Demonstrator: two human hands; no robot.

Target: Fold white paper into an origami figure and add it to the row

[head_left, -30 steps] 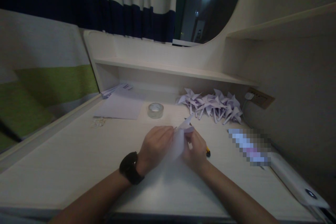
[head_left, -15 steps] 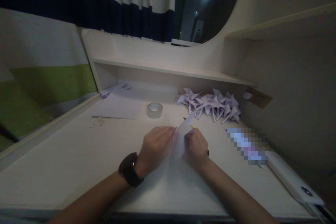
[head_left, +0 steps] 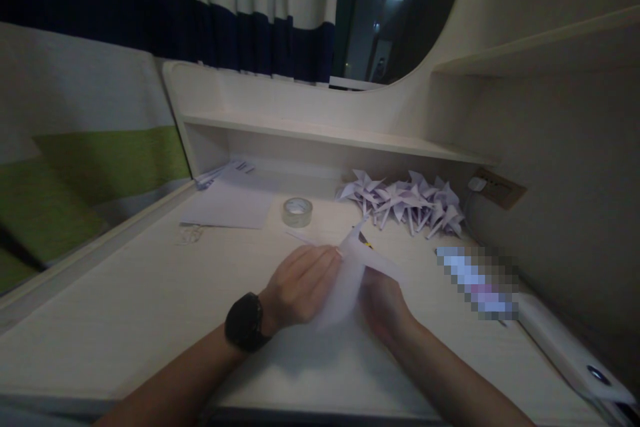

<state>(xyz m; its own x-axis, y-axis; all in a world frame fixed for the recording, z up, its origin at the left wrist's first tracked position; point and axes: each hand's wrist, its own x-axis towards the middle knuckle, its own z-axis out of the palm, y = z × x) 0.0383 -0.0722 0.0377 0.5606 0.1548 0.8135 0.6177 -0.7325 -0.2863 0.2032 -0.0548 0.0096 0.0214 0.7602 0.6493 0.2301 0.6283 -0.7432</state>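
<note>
Between my hands, above the middle of the desk, is a white paper pinwheel [head_left: 345, 290], its cut blades spread and slightly blurred. My left hand [head_left: 303, 280], wearing a black watch [head_left: 244, 321] on the wrist, is closed on the paper's left side. My right hand [head_left: 385, 303] is behind and under the right blade, its fingers mostly hidden by the paper, also gripping it. Just beyond the paper lies a yellow-and-black tool [head_left: 366, 240], mostly covered, perhaps a cutter knife.
Several finished paper pinwheels [head_left: 405, 200] are heaped at the back right. A clear tape roll [head_left: 297, 212] stands behind my hands. White paper sheets [head_left: 230, 203] and rubber bands [head_left: 191, 235] lie back left. A blurred-out phone [head_left: 475, 283] and a white case [head_left: 565, 347] line the right side.
The paper has opened out, a blade now spreading to the right over my right hand. My right hand has shifted slightly lower and turned under the paper.
</note>
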